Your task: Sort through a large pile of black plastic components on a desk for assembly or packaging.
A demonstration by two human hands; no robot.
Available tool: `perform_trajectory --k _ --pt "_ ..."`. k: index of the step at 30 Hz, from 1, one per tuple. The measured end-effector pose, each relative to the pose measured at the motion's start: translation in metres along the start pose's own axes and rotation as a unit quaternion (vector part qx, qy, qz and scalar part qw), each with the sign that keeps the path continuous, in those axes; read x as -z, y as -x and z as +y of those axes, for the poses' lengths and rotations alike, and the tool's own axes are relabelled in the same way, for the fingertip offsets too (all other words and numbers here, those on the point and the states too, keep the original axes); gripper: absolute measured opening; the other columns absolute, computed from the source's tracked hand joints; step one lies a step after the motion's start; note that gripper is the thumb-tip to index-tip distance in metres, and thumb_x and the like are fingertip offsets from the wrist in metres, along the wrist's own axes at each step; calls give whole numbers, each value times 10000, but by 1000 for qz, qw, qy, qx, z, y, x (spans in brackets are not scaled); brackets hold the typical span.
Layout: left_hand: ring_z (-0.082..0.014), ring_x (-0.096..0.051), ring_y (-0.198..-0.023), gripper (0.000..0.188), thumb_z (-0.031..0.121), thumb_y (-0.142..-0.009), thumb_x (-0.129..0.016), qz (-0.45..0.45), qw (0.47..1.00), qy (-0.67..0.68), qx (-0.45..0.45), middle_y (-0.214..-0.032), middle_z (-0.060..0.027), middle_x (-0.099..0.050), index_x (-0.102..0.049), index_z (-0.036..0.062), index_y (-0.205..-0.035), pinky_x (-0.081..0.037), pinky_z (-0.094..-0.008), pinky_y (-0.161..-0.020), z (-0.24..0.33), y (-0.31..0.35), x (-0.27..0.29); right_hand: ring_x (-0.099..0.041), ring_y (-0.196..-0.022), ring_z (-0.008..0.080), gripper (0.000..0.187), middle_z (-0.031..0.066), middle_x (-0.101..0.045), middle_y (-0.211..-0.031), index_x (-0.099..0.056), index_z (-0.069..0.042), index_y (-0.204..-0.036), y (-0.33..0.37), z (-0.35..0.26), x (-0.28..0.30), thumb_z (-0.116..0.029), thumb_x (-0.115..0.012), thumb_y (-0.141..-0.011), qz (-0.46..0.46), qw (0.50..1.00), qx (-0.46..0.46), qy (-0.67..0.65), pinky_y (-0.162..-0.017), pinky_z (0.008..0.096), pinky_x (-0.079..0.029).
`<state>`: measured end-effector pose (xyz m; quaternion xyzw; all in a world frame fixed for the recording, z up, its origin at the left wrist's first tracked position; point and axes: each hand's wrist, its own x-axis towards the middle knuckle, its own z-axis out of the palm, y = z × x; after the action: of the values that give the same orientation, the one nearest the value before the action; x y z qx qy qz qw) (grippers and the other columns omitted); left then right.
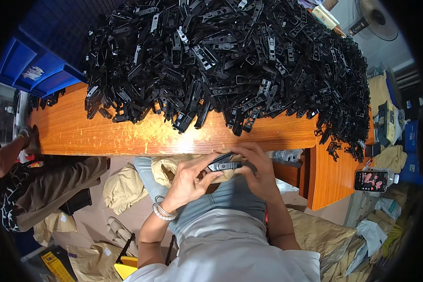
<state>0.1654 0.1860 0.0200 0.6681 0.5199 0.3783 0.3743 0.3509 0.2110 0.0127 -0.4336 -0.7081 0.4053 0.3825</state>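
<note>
Both my hands are together just off the near edge of the table, above my lap. Between them is a long, narrow black plastic part (224, 166) with a slotted, ribbed face. My left hand (188, 181) grips its left end, the thumb pressed along the lower side. My right hand (256, 171) closes on the right end with thumb and index finger. A large heap of similar black plastic parts (211, 61) covers the far side of the wooden table (141, 138). Under my hands, an open tan bag (164, 170) sits by my legs.
A blue crate (42, 63) stands at the far left. Another person's arm (7, 157) reaches in on the left. At right, a phone (371, 181) leans on the side table (331, 176). Tan sacks (124, 188) lie on the floor; a fan (376, 19) is at far right.
</note>
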Motion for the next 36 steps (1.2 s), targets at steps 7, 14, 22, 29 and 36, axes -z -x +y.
perform_trajectory --k 7,14,22,29,36 --pt "-96 -565 -592 334 125 -731 -700 -45 948 258 180 -810 -116 -650 -617 -12 -1024 -447 -222 -527 -15 13 -2 -568 -793 141 267 100 -549 -888 -602 27 -1001 6 5 -2 42 -596 -734 -16 985 -74 -155 -617 227 -455" --pt "-176 -563 -638 116 107 -786 -634 169 983 -62 36 -741 -84 -621 -647 -7 -802 -448 -273 -593 -34 -1 28 -580 -818 124 247 89 -562 -911 -581 61 -1012 25 24 -25 33 -566 -768 -159 965 -197 -70 -676 213 -467" --pt "-249 -548 -746 221 -37 -756 -570 333 874 -353 20 -944 -132 -535 -561 11 -971 -449 -328 -683 -53 -37 81 -579 -907 188 236 110 -601 -987 -597 15 -1020 40 37 -38 15 -538 -791 -77 991 -102 -49 -766 264 -459" --pt "-351 -553 -893 194 -2 -694 -594 201 879 -429 -55 -1084 -179 -522 -593 35 -884 -473 -378 -719 -65 -48 99 -581 -859 162 147 100 -606 -932 -611 22 -941 55 41 -17 -17 -560 -809 4 992 -116 -39 -702 244 -461" --pt "-303 -569 -822 157 -4 -807 -558 272 858 -416 -129 -1055 -184 -549 -519 -8 -958 -465 -346 -673 -75 -40 97 -548 -655 166 50 95 -566 -704 -599 9 -766 67 57 79 -13 -563 -793 376 907 -157 106 -592 277 -430"
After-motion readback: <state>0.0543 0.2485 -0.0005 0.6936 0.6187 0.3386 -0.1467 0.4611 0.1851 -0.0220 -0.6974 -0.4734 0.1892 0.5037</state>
